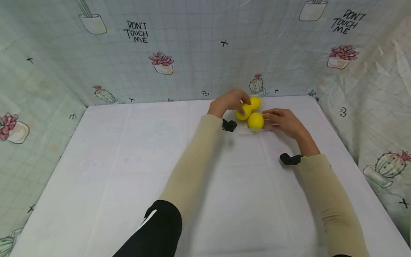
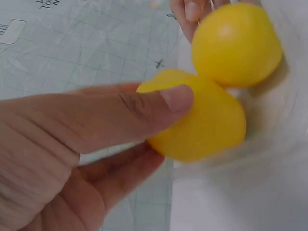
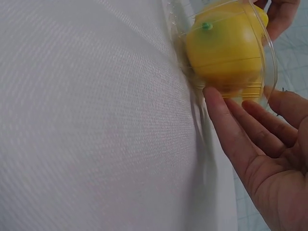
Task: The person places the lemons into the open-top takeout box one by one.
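Three yellow lemons sit close together at the far side of the table, in and over a clear plastic container point(image 1: 245, 131). My left hand point(image 1: 229, 101) pinches one lemon point(image 2: 207, 122) between thumb and fingers, above the container. Another lemon point(image 1: 255, 121) lies in front of it, and a third lemon point(image 1: 255, 103) is behind. In the right wrist view, a lemon point(image 3: 231, 45) with a green tip shows through the container wall. My right hand point(image 1: 284, 121) is at the container's right side, fingers mostly straight and fingertips at its wall and rim.
A white cloth covers the table point(image 1: 144, 171). Behind it hangs a patterned curtain point(image 1: 199, 53), with more curtain at both sides. Black wrist mounts point(image 1: 290, 159) sit on both wrists, close over the cloth.
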`<state>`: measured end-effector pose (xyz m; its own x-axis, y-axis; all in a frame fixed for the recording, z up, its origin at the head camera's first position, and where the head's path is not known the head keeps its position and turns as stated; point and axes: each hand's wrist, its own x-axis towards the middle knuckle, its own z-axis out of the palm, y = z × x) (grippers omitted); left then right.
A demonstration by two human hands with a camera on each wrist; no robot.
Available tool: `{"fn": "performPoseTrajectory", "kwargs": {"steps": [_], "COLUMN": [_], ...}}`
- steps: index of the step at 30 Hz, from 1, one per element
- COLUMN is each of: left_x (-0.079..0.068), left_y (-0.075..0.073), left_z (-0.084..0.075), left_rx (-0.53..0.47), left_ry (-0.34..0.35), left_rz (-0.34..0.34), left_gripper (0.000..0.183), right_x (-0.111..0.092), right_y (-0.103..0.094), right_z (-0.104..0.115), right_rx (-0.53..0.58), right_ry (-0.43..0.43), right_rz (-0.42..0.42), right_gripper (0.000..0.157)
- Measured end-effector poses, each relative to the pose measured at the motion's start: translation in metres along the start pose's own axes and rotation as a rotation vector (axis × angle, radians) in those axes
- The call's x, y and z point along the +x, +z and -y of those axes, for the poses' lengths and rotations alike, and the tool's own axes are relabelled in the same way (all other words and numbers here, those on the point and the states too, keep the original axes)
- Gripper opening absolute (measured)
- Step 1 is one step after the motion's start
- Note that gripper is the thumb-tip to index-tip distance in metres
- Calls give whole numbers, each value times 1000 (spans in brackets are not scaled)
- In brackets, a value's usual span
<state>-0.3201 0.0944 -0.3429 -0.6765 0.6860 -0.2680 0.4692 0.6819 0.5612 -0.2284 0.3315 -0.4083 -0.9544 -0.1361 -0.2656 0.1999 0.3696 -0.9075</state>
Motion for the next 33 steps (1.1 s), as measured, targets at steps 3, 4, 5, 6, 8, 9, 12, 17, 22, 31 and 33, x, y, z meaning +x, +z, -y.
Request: {"fn": "performPoseTrajectory", "kwargs": {"steps": [3, 4, 5, 6, 8, 9, 12, 17, 22, 31, 33], "left_x": [7, 10, 12, 14, 16, 17, 18, 18, 14, -18, -31], "left_y": [-8, -10, -12, -15, -18, -20, -22, -23, -21, -23, -22], "left_z": [6, 8, 9, 10, 11, 12, 12, 11, 11, 26, 30], "left_rx": [41, 44, 50, 51, 46, 46, 41, 34, 30, -36, -29], "left_ry": [103, 126, 149, 161, 168, 168, 153, 149, 166, 274, 304], "left_rz": [56, 78, 98, 120, 155, 167, 190, 205, 191, 7, -68], "left_gripper": [41, 40, 39, 38, 37, 37, 38, 41, 45, 42, 40], "right_x": [-1, -1, -1, -1, 0, 0, 0, 0, 2, 0, -1], "right_y": [0, 0, 0, 0, 0, -1, -1, -2, -3, -4, -3], "right_z": [0, 0, 0, 0, 0, 0, 0, 0, -2, -5, -6], "right_rx": [-5, -4, -10, -12, -15, -17, -10, -1, -6, 0, -3], "right_ry": [3, 4, 2, 2, 1, -2, -3, -1, 8, 14, 6], "right_rz": [-1, -2, 1, -1, -1, 1, 6, 4, -4, -17, -28], "right_gripper": [50, 50, 51, 51, 52, 52, 52, 51, 52, 52, 53]}}
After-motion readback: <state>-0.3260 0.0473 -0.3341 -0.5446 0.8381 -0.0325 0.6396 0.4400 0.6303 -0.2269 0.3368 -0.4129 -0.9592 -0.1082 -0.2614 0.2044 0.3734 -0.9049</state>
